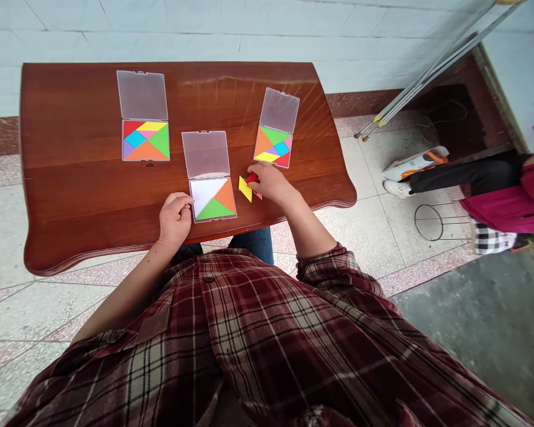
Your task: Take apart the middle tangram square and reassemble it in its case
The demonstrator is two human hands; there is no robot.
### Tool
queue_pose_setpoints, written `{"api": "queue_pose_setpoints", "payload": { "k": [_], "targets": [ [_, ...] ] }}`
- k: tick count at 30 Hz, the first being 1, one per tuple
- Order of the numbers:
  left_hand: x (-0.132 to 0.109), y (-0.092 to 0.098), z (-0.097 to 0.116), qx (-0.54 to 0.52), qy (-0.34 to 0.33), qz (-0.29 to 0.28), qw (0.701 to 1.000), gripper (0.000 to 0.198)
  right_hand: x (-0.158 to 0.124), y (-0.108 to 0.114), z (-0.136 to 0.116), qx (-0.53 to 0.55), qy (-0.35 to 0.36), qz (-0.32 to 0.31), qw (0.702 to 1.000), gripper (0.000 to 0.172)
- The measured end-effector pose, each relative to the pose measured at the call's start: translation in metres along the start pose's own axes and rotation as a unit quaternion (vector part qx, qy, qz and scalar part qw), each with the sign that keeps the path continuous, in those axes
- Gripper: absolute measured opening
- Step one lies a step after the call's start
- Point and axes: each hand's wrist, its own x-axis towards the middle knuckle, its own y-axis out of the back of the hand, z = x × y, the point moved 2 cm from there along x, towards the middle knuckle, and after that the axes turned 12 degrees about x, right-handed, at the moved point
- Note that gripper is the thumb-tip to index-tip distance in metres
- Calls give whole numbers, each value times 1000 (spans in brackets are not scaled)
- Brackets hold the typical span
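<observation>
My left hand [175, 219] is curled against the left edge of the middle plastic tangram case [212, 200], gripping its rim. That case holds a large orange triangle [225, 196] and a green triangle [214, 209], with a white area [203, 196] showing beside them. My right hand [271, 182] pinches a red tangram piece [251, 178], partly hidden by my fingers. Touching distance from those fingers lie a yellow parallelogram [245, 188] and a small pink piece [258, 195], both on the tabletop.
Two more filled tangram cases [146, 140] [273, 145] with open clear lids stand on the brown wooden table [71, 148]. At the right, a seated person in a magenta jacket [507, 204] is beyond a wire stand [429, 222]. Metal poles [427, 77] lean against the wall.
</observation>
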Motion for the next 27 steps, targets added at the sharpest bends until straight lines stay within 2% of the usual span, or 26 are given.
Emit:
{"api": "queue_pose_setpoints", "payload": {
  "k": [6, 15, 27],
  "targets": [
    [0, 0, 0, 8, 2, -5, 1000, 26, 8, -3, 3, -6, 6, -26, 1000, 31],
    [1, 1, 3, 16, 6, -9, 1000, 23, 10, -5, 10, 19, -2, 0, 1000, 18],
    [2, 3, 5, 19, 10, -12, 1000, 23, 7, -10, 1, -45, -25, 29, 998, 24]
  ]
}}
